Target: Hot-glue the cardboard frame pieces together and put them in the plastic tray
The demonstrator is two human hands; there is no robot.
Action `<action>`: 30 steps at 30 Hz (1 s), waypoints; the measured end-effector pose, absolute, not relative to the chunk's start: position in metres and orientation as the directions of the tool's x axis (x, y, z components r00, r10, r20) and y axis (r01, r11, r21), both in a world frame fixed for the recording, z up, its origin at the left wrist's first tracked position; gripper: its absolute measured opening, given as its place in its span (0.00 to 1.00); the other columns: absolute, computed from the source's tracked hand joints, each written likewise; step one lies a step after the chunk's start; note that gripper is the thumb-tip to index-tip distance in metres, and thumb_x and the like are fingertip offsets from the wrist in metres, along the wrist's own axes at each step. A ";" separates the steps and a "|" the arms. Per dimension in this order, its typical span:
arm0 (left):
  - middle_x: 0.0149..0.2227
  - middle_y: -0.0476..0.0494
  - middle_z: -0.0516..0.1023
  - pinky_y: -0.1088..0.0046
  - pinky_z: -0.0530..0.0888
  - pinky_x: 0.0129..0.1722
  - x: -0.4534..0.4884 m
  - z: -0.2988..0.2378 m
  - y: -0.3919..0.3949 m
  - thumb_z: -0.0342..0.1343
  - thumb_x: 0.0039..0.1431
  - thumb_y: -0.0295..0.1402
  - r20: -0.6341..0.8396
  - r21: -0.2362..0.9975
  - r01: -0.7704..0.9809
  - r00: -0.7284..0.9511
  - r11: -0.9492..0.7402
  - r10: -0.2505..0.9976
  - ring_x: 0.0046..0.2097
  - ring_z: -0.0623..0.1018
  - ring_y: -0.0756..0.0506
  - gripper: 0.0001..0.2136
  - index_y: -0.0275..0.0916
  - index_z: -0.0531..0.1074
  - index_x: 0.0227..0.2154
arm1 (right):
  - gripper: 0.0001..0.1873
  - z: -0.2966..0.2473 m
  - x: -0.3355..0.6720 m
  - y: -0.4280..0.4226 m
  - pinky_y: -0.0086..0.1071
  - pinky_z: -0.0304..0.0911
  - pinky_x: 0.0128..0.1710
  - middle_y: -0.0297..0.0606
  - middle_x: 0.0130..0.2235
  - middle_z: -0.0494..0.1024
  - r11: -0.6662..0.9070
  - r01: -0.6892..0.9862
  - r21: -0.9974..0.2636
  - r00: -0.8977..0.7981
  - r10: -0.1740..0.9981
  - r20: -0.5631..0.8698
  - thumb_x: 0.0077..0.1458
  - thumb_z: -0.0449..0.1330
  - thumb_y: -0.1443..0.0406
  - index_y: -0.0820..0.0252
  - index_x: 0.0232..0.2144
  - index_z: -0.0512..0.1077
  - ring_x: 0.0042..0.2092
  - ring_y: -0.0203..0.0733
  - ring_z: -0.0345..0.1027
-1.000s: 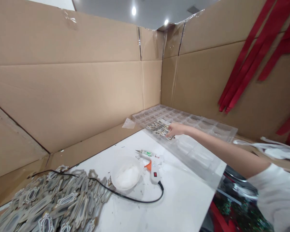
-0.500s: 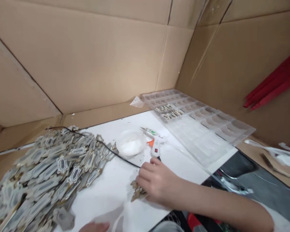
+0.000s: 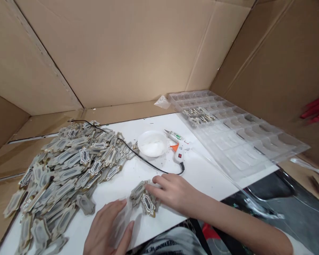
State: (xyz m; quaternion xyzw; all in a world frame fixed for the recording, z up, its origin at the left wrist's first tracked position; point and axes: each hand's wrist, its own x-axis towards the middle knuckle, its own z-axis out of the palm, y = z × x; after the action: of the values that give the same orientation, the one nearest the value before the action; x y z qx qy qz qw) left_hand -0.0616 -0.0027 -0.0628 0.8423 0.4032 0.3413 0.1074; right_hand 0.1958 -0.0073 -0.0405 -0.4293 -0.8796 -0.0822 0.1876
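My left hand (image 3: 106,226) is at the near edge of the white board, fingers and thumb curved around a clear plastic bag (image 3: 120,220). Beside the bag, on its right, lies a small heap of ornate frame-shaped plates (image 3: 148,204), one with a white scrolled border facing up. My right hand (image 3: 170,191) reaches over this heap from the right, its fingers curled onto the plates; the fingertips are partly hidden. To the left spreads a large pile of similar grey plates (image 3: 69,173).
A white bowl (image 3: 152,144), a white glue gun (image 3: 179,154) with a black cable (image 3: 149,162) and a pointed tube (image 3: 174,135) are behind my hands. A clear compartment tray (image 3: 241,141) with small metal pieces (image 3: 198,117) lies right. Cardboard walls (image 3: 138,53) enclose the table.
My left hand has come further into view with the clear bag. The plates under my right hand show more, its fingers being less tightly closed. The camera view has shifted.
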 end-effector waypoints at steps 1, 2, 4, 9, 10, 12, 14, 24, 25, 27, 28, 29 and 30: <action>0.47 0.44 0.79 0.66 0.74 0.53 -0.060 -0.062 -0.003 0.55 0.62 0.37 0.485 0.450 0.603 0.455 -0.659 0.747 0.49 0.77 0.43 0.15 0.44 0.68 0.52 | 0.11 -0.042 0.199 -0.009 0.34 0.57 0.29 0.39 0.35 0.76 0.613 0.790 -0.019 -0.557 0.730 0.397 0.64 0.54 0.70 0.62 0.48 0.71 0.31 0.40 0.66; 0.48 0.44 0.78 0.66 0.73 0.53 -0.058 -0.061 -0.002 0.55 0.63 0.37 0.477 0.446 0.602 0.466 -0.662 0.745 0.50 0.76 0.43 0.15 0.44 0.68 0.52 | 0.11 -0.044 0.202 -0.011 0.34 0.57 0.29 0.39 0.35 0.76 0.605 0.796 -0.018 -0.548 0.733 0.403 0.64 0.55 0.70 0.61 0.47 0.72 0.32 0.40 0.66; 0.50 0.45 0.78 0.67 0.73 0.52 -0.053 -0.060 -0.001 0.54 0.63 0.37 0.460 0.432 0.601 0.494 -0.672 0.738 0.52 0.75 0.43 0.15 0.45 0.69 0.51 | 0.09 -0.048 0.207 -0.015 0.33 0.57 0.30 0.39 0.36 0.76 0.593 0.805 -0.018 -0.529 0.730 0.433 0.64 0.56 0.70 0.59 0.45 0.73 0.32 0.39 0.66; 0.49 0.46 0.79 0.68 0.74 0.45 -0.041 -0.056 0.010 0.56 0.61 0.39 0.476 0.289 0.607 0.580 -0.740 0.661 0.47 0.76 0.44 0.15 0.45 0.72 0.50 | 0.10 -0.056 0.217 -0.020 0.33 0.58 0.30 0.39 0.35 0.77 0.581 0.814 -0.029 -0.495 0.719 0.488 0.63 0.56 0.72 0.60 0.44 0.74 0.32 0.39 0.64; 0.47 0.46 0.79 0.68 0.74 0.43 -0.039 -0.056 0.013 0.55 0.62 0.40 0.486 0.264 0.614 0.582 -0.744 0.652 0.46 0.77 0.45 0.14 0.44 0.72 0.50 | 0.10 -0.057 0.220 -0.021 0.33 0.58 0.30 0.40 0.35 0.77 0.574 0.818 -0.028 -0.489 0.721 0.490 0.63 0.56 0.72 0.60 0.44 0.74 0.32 0.40 0.64; 0.42 0.47 0.81 0.68 0.74 0.39 -0.037 -0.055 0.019 0.53 0.63 0.40 0.502 0.218 0.634 0.579 -0.742 0.643 0.41 0.78 0.45 0.12 0.44 0.73 0.46 | 0.11 -0.059 0.224 -0.024 0.33 0.58 0.30 0.41 0.36 0.77 0.557 0.830 -0.023 -0.474 0.727 0.496 0.63 0.56 0.72 0.61 0.44 0.75 0.33 0.41 0.64; 0.39 0.48 0.81 0.69 0.73 0.35 -0.036 -0.056 0.023 0.53 0.63 0.39 0.491 0.175 0.655 0.588 -0.735 0.642 0.37 0.78 0.46 0.10 0.45 0.74 0.43 | 0.12 -0.061 0.229 -0.027 0.34 0.59 0.31 0.42 0.37 0.77 0.539 0.842 -0.015 -0.460 0.733 0.501 0.62 0.56 0.73 0.60 0.45 0.75 0.35 0.42 0.65; 0.38 0.45 0.80 0.74 0.77 0.31 -0.034 -0.062 0.020 0.51 0.65 0.40 0.426 0.237 0.695 0.553 -0.679 0.715 0.34 0.81 0.47 0.10 0.44 0.76 0.36 | 0.15 -0.047 0.201 -0.042 0.37 0.63 0.41 0.42 0.44 0.80 0.494 0.844 -0.209 -0.337 0.791 0.511 0.61 0.58 0.72 0.63 0.50 0.72 0.41 0.43 0.67; 0.37 0.45 0.80 0.74 0.77 0.31 -0.034 -0.062 0.020 0.51 0.65 0.40 0.427 0.237 0.690 0.559 -0.684 0.711 0.34 0.81 0.47 0.11 0.44 0.76 0.36 | 0.15 -0.046 0.194 -0.043 0.39 0.62 0.42 0.41 0.46 0.80 0.510 0.825 -0.243 -0.356 0.803 0.477 0.61 0.59 0.68 0.61 0.51 0.72 0.42 0.44 0.67; 0.37 0.45 0.80 0.75 0.78 0.31 -0.034 -0.062 0.021 0.50 0.66 0.40 0.419 0.230 0.672 0.585 -0.704 0.695 0.32 0.80 0.48 0.12 0.44 0.77 0.35 | 0.17 -0.047 0.182 -0.044 0.41 0.61 0.44 0.38 0.50 0.79 0.531 0.799 -0.281 -0.393 0.816 0.424 0.61 0.62 0.62 0.59 0.51 0.71 0.43 0.44 0.66; 0.36 0.45 0.80 0.75 0.78 0.31 -0.034 -0.061 0.020 0.48 0.66 0.40 0.415 0.228 0.666 0.593 -0.710 0.690 0.31 0.80 0.49 0.13 0.44 0.77 0.34 | 0.18 -0.049 0.178 -0.043 0.41 0.60 0.44 0.37 0.50 0.79 0.536 0.794 -0.287 -0.403 0.817 0.412 0.60 0.62 0.60 0.59 0.51 0.71 0.43 0.44 0.66; 0.36 0.45 0.80 0.76 0.77 0.30 -0.034 -0.061 0.020 0.47 0.67 0.40 0.416 0.228 0.666 0.593 -0.710 0.689 0.29 0.79 0.49 0.14 0.43 0.77 0.33 | 0.17 -0.051 0.175 -0.043 0.40 0.60 0.43 0.36 0.50 0.79 0.541 0.792 -0.283 -0.406 0.813 0.417 0.60 0.62 0.61 0.58 0.50 0.71 0.43 0.43 0.66; 0.36 0.45 0.80 0.76 0.77 0.29 -0.033 -0.060 0.019 0.46 0.67 0.41 0.415 0.230 0.671 0.588 -0.705 0.695 0.28 0.79 0.50 0.15 0.44 0.77 0.32 | 0.14 -0.053 0.173 -0.041 0.39 0.59 0.41 0.34 0.49 0.79 0.545 0.793 -0.273 -0.403 0.805 0.435 0.61 0.62 0.62 0.58 0.49 0.72 0.42 0.42 0.66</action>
State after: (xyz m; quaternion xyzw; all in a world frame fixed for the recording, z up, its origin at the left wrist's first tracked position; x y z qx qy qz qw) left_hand -0.0335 0.0187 -0.0600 0.8906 0.3832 0.2436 0.0245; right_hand 0.1734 -0.0415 -0.0528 -0.4770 -0.8376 0.0116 0.2660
